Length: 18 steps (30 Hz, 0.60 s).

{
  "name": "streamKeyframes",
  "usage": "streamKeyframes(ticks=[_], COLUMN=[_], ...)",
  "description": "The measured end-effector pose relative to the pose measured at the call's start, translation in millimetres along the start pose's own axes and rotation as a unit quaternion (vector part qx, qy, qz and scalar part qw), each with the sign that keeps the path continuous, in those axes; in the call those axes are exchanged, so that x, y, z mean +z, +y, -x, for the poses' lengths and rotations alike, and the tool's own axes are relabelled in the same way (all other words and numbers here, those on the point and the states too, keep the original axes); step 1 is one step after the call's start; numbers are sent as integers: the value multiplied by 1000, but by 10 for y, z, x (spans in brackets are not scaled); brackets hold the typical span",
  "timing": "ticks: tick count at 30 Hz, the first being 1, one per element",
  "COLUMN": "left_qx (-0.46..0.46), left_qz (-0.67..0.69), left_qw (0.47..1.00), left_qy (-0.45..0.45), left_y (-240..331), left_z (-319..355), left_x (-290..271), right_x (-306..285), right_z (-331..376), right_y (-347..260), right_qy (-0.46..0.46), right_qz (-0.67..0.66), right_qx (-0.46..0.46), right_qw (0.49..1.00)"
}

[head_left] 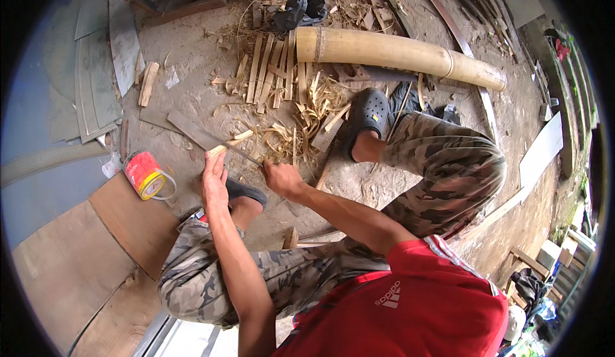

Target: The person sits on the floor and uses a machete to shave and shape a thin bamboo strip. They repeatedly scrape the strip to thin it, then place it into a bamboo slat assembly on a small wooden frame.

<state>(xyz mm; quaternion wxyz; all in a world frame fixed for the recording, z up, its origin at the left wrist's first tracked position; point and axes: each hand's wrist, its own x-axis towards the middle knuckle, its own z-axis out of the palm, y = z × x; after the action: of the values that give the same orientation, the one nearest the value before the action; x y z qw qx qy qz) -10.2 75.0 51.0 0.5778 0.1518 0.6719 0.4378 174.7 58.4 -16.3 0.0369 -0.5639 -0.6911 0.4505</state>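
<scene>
My left hand is closed round a short pale bamboo strip, which slants up to the right above my fingers. In my right hand is the handle end of a long knife with a broad, dull grey blade. The blade runs up and left from my right fist and crosses the strip close to my left fingertips. My right fingers wrap the handle and hide most of it. Curled bamboo shavings lie on the ground just beyond both hands.
A thick bamboo pole lies across the far ground, with several split strips left of it. A red and yellow can stands at left beside brown boards. My dark clogs flank the work spot. A black plastic bag lies beyond.
</scene>
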Motion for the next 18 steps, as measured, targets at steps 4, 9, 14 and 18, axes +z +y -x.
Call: streamKeyframes(ticks=[4, 9, 14, 18], left_qx=[9, 13, 36, 39], left_qz=[-22, -40, -66, -66], left_qw=[999, 999, 997, 997], left_qy=[-34, -20, -9, 6], left_y=[14, -39, -7, 4], left_z=[33, 58, 43, 22], left_x=[129, 172, 359, 339], right_x=[237, 113, 139, -31], right_z=[-95, -104, -62, 96], right_y=[373, 265, 296, 34], right_qy=[10, 21, 16, 38], right_qz=[-20, -35, -67, -89], right_qx=[28, 82, 86, 71], right_qw=[999, 996, 994, 993])
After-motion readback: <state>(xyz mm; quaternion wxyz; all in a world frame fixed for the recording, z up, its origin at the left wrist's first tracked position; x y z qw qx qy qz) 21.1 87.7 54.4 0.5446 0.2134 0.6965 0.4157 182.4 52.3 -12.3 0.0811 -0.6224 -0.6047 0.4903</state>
